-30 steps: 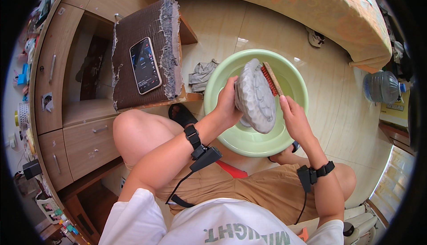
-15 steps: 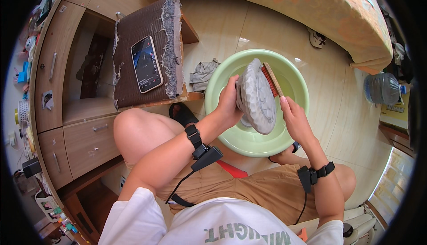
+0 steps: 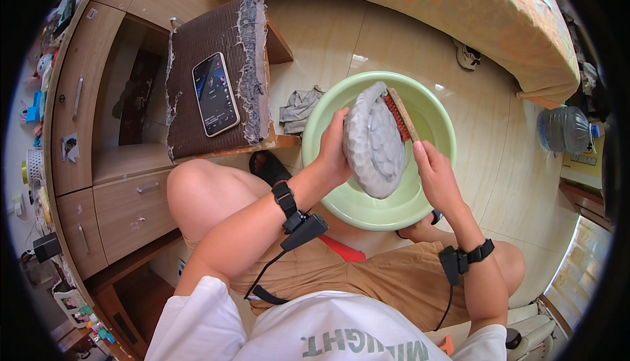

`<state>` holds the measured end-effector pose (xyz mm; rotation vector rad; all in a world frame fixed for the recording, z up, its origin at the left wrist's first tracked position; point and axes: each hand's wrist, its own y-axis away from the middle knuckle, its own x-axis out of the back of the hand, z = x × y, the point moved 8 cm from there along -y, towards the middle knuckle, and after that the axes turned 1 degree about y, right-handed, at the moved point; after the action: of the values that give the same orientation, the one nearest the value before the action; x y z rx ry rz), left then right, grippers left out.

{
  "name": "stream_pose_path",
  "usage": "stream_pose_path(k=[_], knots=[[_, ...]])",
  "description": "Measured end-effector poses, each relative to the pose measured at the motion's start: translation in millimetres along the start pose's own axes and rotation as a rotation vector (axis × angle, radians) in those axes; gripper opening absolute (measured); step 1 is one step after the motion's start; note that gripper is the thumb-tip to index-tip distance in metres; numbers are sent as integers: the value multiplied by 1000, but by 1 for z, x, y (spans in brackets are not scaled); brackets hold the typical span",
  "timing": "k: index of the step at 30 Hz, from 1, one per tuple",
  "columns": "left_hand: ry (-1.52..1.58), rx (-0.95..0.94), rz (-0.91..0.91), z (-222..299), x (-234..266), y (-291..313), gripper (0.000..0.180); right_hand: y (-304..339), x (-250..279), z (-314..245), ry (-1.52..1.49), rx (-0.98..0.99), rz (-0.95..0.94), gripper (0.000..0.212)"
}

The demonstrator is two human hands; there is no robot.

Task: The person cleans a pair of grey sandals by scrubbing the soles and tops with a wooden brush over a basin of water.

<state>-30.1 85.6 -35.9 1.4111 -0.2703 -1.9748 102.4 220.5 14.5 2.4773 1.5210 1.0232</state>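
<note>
The left hand (image 3: 333, 148) was clamped around the edge of a grey shoe (image 3: 373, 141), holding it sole-up and tilted over the green basin (image 3: 315, 121) on the tiled floor, between the person's knees. The right hand (image 3: 434, 176) gripped a wooden brush (image 3: 398, 113) with red bristles pressed against the shoe's far side, so the 2 hands stood apart with the shoe between them. Scrubbing well here probably called for a firm left grip, short strokes along the sole's grooves, and keeping the shoe above the basin so drips fell inside.
</note>
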Motion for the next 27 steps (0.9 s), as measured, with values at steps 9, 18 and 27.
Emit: stream_pose_path(k=[9, 18, 27], knots=[[28, -57, -29, 8, 2, -3, 53, 2, -1, -8, -32, 66, 17, 48], [8, 1, -15, 5, -10, 5, 56, -1, 3, -3, -8, 62, 39, 50], [168, 148, -143, -13, -8, -6, 58, -11, 17, 17, 39, -65, 145, 57]])
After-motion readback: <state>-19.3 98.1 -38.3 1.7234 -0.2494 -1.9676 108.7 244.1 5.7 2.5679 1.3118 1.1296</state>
